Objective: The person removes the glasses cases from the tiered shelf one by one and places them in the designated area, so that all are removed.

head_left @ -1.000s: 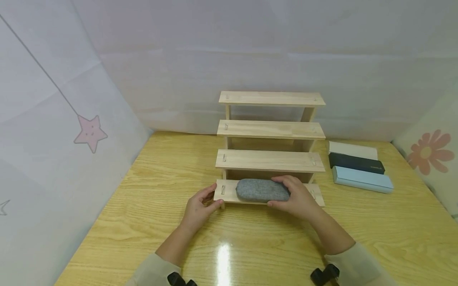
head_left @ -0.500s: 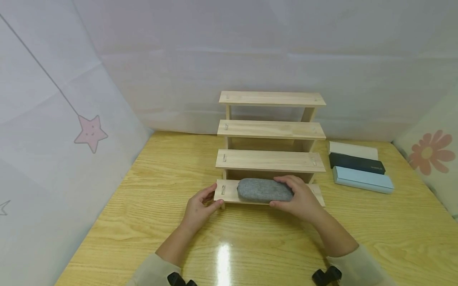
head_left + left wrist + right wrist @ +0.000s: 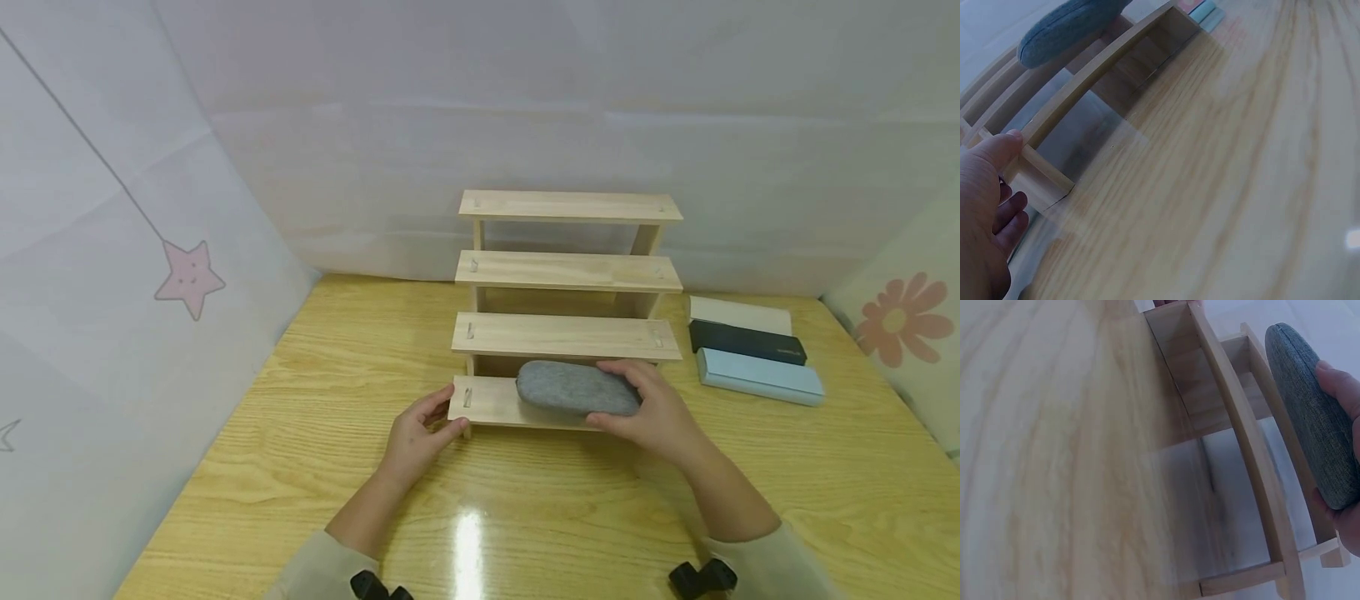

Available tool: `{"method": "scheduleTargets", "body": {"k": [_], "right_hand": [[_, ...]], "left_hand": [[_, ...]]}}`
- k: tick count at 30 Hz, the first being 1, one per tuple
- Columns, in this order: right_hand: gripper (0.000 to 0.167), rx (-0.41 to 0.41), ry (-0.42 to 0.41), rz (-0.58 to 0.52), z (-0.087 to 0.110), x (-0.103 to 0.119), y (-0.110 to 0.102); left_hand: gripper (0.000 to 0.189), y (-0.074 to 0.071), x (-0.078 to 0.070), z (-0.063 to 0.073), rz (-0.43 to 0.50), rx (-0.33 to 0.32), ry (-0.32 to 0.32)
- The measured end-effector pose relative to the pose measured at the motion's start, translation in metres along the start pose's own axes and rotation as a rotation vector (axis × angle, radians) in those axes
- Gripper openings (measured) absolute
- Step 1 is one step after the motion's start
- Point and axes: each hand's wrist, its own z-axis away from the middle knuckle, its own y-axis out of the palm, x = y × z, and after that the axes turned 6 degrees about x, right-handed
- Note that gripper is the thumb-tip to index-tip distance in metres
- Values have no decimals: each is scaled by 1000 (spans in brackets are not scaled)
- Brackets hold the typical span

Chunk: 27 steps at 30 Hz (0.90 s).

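My right hand [image 3: 660, 417] grips the right end of a grey fabric glasses case [image 3: 566, 387], thumb at the near side and fingers at the far side. In the right wrist view the case [image 3: 1313, 415] is raised above the bottom board, tilted, with a gap under it. A pale wooden step-shaped display stand [image 3: 566, 336] stands on the table. My left hand [image 3: 415, 437] holds the left end of its lowest board, and in the left wrist view the thumb lies at the board's front corner with the other fingers curled by the side panel.
To the right of the stand, a cream case [image 3: 741, 315], a black case [image 3: 747, 342] and a light blue case [image 3: 760, 377] lie side by side on the wooden table [image 3: 300, 467]. White cloth [image 3: 375, 142] hangs behind the stand.
My right hand has slid the glasses case rightward along the lowest board and then lifted it off, tilting it slightly. The left hand and the stand have stayed put.
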Motion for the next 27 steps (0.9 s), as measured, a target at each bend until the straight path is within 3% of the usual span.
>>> {"method": "scheduleTargets", "body": {"k": [13,22,27], "right_hand": [[70,-3,69,-60,12,-2,-30],[68,-111,43,17,22,-12,-49],[69,-141,84,36,29,-16,-60]], "left_hand": [[61,0,0,0,4,-2,-4],[62,0,2,-1,-6,-10,17],[61,0,2,-1,-9,-10,24]]}}
